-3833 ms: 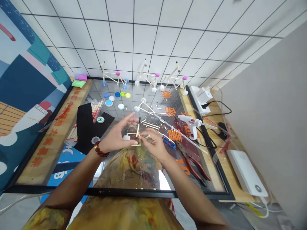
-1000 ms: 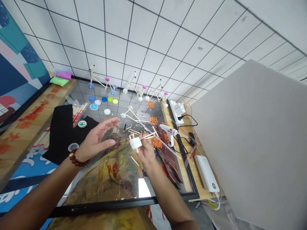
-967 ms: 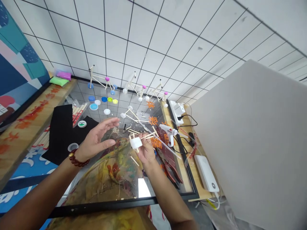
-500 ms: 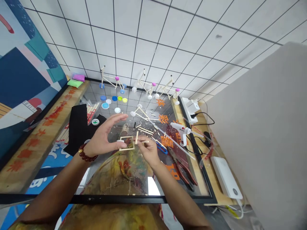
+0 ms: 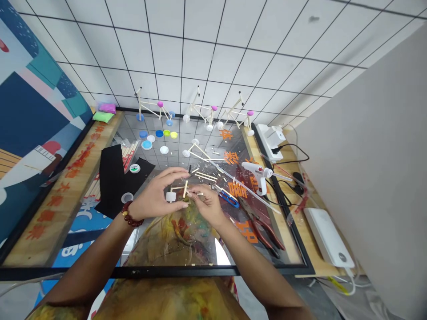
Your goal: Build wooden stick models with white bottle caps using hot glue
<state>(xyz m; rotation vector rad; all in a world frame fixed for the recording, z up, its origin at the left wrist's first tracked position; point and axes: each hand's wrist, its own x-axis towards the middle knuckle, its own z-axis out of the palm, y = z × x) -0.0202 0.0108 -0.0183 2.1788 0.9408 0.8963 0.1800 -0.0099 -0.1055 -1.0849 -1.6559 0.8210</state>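
Note:
My right hand [image 5: 207, 203] pinches a small frame of pale wooden sticks [image 5: 185, 188] between thumb and fingers, above the glass tabletop. A white round cap [image 5: 170, 196] sits at the frame's left side. Around that side curves my left hand [image 5: 156, 195], thumb and fingers wide apart; whether its thumb touches the frame I cannot tell. Just beyond my hands lie loose cut sticks [image 5: 206, 176] and a short black-tipped piece [image 5: 190, 169]. An unfinished-looking stick piece with two white discs [image 5: 196, 150] rests farther back.
Three stick models with pink ovals [image 5: 214, 108] stand along the back edge. A white glue gun [image 5: 257, 174], red-handled pliers [image 5: 262, 227] and a blue-handled tool [image 5: 228, 199] lie right. Black cloth [image 5: 112, 180] and several coloured caps [image 5: 147, 145] lie left. A power strip [image 5: 268, 137] trails cables.
A second ago the frame was tilted with its white cap facing up, away from my left hand. My right hand has turned it and brought it left, between my left thumb and fingers.

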